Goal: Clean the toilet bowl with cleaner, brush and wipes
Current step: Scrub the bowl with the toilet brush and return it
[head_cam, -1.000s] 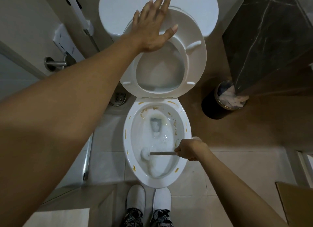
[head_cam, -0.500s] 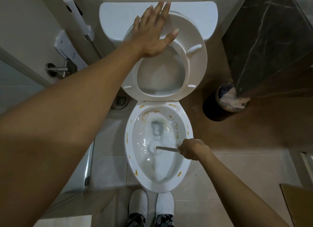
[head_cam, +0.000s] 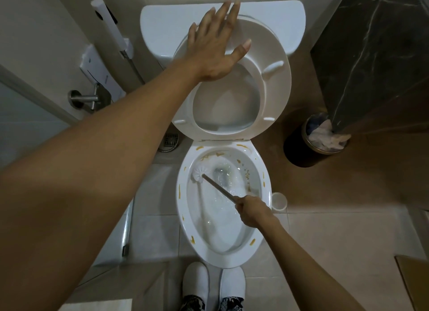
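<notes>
Since half a second ago the brush (head_cam: 199,173) has swung from the middle of the bowl to its upper left wall, the handle now running diagonally down to the right hand (head_cam: 251,212), whose fingers are curled tightly around the handle's end. White bristles touch the inner wall of the toilet bowl (head_cam: 265,196), just left of the drain, with foamy water beneath and yellow-orange streaks dotted along the rim. Left hand (head_cam: 216,47): fingers straight and spread, palm pressed flat against the raised seat (head_cam: 276,83), fingertips reaching the tank (head_cam: 267,20) behind. A small white cup (head_cam: 279,201) stands on the floor just beside the bowl's right edge. A dark bin (head_cam: 299,148) holding crumpled paper sits well to the right. White slippers (head_cam: 214,285) appear at the bottom. No legible brand, label or writing is visible; marks on the wall-mounted white holder (head_cam: 99,71) are too small to read.
</notes>
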{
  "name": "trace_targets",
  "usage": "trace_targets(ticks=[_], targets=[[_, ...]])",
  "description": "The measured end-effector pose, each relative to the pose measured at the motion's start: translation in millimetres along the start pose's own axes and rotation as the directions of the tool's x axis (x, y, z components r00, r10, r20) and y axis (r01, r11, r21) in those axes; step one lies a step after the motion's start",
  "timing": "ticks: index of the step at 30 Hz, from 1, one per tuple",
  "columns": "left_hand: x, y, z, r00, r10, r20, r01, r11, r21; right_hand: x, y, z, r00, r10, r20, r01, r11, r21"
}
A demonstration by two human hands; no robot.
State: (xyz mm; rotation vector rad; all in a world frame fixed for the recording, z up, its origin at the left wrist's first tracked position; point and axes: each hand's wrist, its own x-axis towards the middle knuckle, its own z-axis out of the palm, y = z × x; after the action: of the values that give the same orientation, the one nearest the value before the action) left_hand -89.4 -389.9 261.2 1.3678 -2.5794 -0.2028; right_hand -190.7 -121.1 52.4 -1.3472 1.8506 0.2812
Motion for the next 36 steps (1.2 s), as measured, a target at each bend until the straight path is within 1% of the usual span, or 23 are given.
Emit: trace_targets(ticks=[3, 7, 8, 10, 11, 15, 17, 20, 22, 25, 27, 31, 33, 36], targets=[[1, -1, 1, 1.000, 0.002, -0.003, -0.002, 1.000, -0.003, 1, 7, 1, 0.999, 0.007, -0.053, -0.006, 1.000, 0.011], [1, -1, 2, 1.000, 0.002, -0.006, -0.002, 1.000, -0.002, -3, 22, 4, 0.980, 0.088, -0.179, -0.077, 0.995, 0.069], [1, -1, 2, 1.000, 0.002, -0.007, -0.002, 1.000, -0.004, -5, 24, 6, 0.977, 0.107, -0.187, -0.092, 0.992, 0.086], [1, -1, 2, 1.000, 0.004, -0.009, -0.004, 1.000, -0.003, -6, 24, 13, 0.979, 0.114, -0.170, -0.092, 0.987, 0.131], [1, -1, 2, 1.000, 0.003, -0.010, -0.003, 1.000, -0.001, -6, 21, 17, 0.984, 0.091, -0.154, -0.069, 0.987, 0.145], [2, 0, 3, 1.000, 0.000, -0.013, 0.000, 1.000, 0.007, -1, 9, 28, 0.995, 0.000, -0.102, 0.011, 0.994, 0.109], [2, -1, 2, 1.000, 0.002, -0.011, -0.002, 1.000, 0.001, 1, 12, 23, 0.992, 0.005, -0.127, 0.006, 0.996, 0.089], [1, 0, 2, 1.000, 0.003, -0.009, -0.003, 1.000, 0.000, 5, 23, 13, 0.983, 0.070, -0.167, -0.050, 0.992, 0.120], [1, 0, 2, 1.000, 0.004, -0.011, -0.004, 1.000, 0.000, 5, 23, 13, 0.986, 0.072, -0.153, -0.052, 0.990, 0.133], [1, -1, 4, 1.000, 0.003, -0.015, -0.003, 1.000, -0.007, 3, 21, 20, 0.995, -0.020, -0.103, 0.028, 0.996, 0.079], [2, -2, 4, 1.000, 0.004, -0.017, -0.004, 1.000, 0.001, 4, 23, 16, 0.994, -0.044, -0.096, 0.050, 0.997, 0.061], [2, -1, 5, 1.000, 0.005, -0.011, -0.005, 1.000, 0.002, 8, 28, 7, 0.984, 0.046, -0.175, -0.036, 0.997, 0.061], [2, -1, 4, 1.000, 0.004, -0.011, -0.004, 1.000, 0.000, 7, 23, 10, 0.988, 0.054, -0.147, -0.040, 0.994, 0.098], [1, -1, 3, 1.000, 0.004, -0.015, -0.004, 1.000, -0.006, 2, 19, 19, 0.994, 0.010, -0.109, 0.001, 0.995, 0.100]])
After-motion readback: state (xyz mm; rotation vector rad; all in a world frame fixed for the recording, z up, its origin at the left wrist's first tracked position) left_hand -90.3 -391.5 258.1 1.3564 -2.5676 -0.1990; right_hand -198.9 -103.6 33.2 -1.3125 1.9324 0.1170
